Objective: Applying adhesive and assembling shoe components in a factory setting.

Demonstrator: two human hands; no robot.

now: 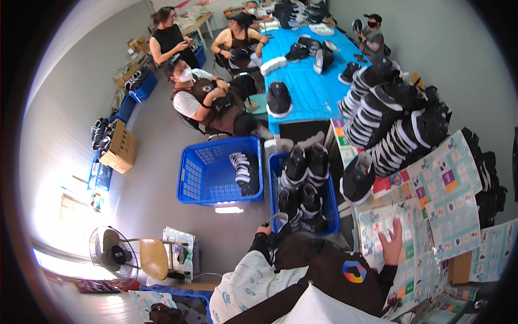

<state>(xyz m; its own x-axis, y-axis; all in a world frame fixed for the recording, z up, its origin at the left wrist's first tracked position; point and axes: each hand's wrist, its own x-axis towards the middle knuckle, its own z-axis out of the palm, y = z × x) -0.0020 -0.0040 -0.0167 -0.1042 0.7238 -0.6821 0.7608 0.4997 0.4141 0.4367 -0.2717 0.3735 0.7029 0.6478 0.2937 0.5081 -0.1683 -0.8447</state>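
My left hand (263,230) is closed beside the near end of a narrow blue crate (336,216). A pale, curved band (278,217) rises at its fingers, joined to something dark; I cannot make out what this is. Black sneakers (295,164) with white soles stand in the narrow crate. Over to the right, my right hand (391,242) lies open with fingers spread on printed paper sheets (372,229), holding nothing. A single black shoe (358,178) sits just beyond those sheets, in front of tall stacks of shoes (386,124).
A wide blue basket (189,197) with a few shoes stands on the floor at left. Beyond is a blue-covered table (307,81) bearing shoes. Several people sit or stand around it. A fan (114,254) and a yellow stool (154,258) are at lower left, a cardboard box (120,147) farther off.
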